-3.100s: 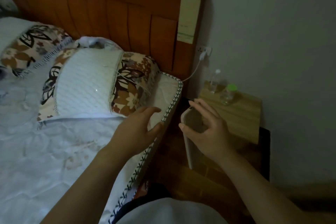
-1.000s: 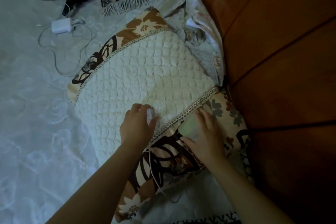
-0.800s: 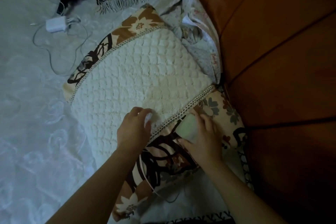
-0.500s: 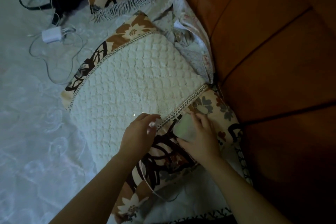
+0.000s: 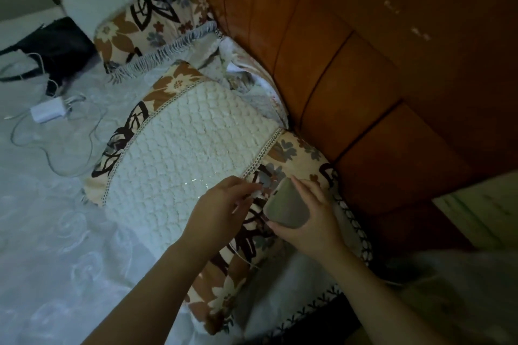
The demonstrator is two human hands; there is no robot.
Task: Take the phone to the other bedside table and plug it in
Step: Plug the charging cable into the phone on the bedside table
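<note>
1. Right hand (image 5: 308,221) wraps the phone (image 5: 287,209): thumb along its near edge, fingers curled over the far side, phone face-down and tilted over the pillow's (image 5: 193,154) floral end.
2. Left hand (image 5: 221,210) pinches the white cable plug (image 5: 256,194) between thumb and fingertips, tip just beside the phone's end. Whether it is seated in the port, cannot tell.
3. Change: half a second ago the hands sat a little lower on the pillow with the plug held short of the phone; now plug and phone are nearly touching, and the camera has swung to show more headboard (image 5: 364,78). A few seconds back the phone was held by the bedside table; now it's over the bed.
4. Meaning (judgement): this looks like connecting or disconnecting the cable at the phone; carry to the other bedside table not done yet.
5. Phone: smooth matte case, pale grey-green, rounded corners, thin slab.
6. Cable (image 5: 244,256): thin, white, limp, trails down across the pillow.
7. Pillow: cream quilted centre, bumpy; floral brown cloth ends with trim. Soft, gives under pressure.
8. Headboard: glossy orange-brown wood panels, hard.
9. Bedsheet (image 5: 56,246): pale, embroidered swirls.
10. Spare charger (image 5: 47,111) with looped wire and a black bag (image 5: 56,47) lie well apart, upper left.
</note>
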